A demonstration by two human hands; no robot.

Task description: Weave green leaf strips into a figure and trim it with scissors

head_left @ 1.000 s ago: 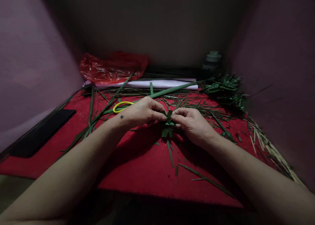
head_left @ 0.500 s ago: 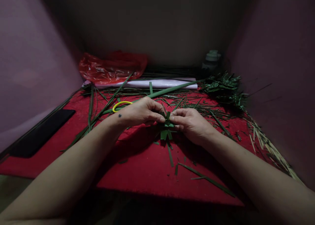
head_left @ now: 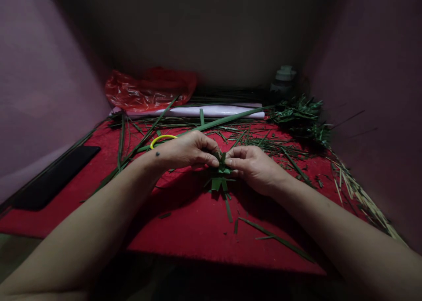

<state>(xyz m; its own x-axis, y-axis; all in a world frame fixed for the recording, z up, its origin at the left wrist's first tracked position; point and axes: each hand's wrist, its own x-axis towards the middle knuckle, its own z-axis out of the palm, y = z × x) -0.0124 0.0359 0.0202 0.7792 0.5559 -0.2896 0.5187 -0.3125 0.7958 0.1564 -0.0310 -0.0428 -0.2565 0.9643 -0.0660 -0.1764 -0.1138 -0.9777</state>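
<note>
A small folded green leaf piece is held between my two hands above the middle of the red table. My left hand pinches its upper left side between thumb and fingers. From the right, my right hand pinches the same piece, its fingertips close to those of my left hand. Cut leaf ends spread out below the fingers. The yellow loop of a handle shows behind my left wrist, and the rest of it is hidden.
Leaf strips and scraps lie over the red table. A black flat object is at the left. Behind are a red plastic bag, a white roll, a bottle and a dark green leaf bundle.
Both hands and the leaf piece have shifted slightly left. The cut ends below the fingers have turned a little, and both hands keep their pinch.
</note>
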